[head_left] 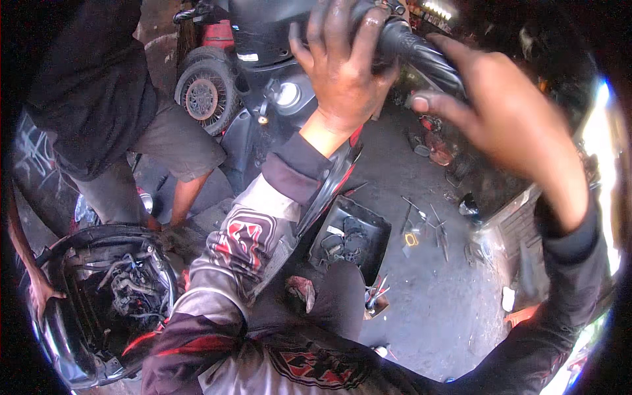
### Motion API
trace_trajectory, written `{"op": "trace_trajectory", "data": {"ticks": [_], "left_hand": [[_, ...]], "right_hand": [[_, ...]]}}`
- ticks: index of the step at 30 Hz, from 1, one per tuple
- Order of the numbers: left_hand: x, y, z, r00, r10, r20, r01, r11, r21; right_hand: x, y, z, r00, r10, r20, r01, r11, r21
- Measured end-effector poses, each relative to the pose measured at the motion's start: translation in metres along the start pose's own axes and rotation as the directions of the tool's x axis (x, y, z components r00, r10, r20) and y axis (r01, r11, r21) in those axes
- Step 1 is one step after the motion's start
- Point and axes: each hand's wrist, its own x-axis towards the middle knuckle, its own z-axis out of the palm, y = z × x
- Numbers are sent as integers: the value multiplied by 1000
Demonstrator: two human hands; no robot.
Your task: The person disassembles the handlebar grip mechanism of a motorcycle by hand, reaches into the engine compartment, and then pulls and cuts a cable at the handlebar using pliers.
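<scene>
Hands at the black handlebar grip (428, 58) of a motorbike (253, 141).
Left hand (342, 59) at its left end, fingers spread; right hand (503, 108) at its right, blurred, thumb and fingers apart, perhaps touching it.

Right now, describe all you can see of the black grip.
The grip is a black, tube-shaped handle, glossy and rubber-like in look, with pale streaks along it. It slants down toward the right of the view. The left hand is at its upper-left end. The right hand is at the lower-right end, forefinger above and thumb below, hiding that tip; blur leaves firm contact there uncertain.
</scene>
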Motion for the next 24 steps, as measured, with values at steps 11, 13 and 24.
{"op": "trace_trajectory", "data": {"ticks": [11, 13, 24], "left_hand": [[10, 1, -10, 997, 19, 71, -26, 995, 95], [13, -3, -7, 994, 71, 79, -87, 971, 221], [15, -2, -6, 998, 64, -3, -64, 998, 6]], "right_hand": [[37, 23, 12, 818, 112, 564, -573, 232, 786], [43, 21, 16, 782, 70, 619, -613, 266, 744], [47, -12, 17, 930, 254, 267, -198, 955, -219]]}}
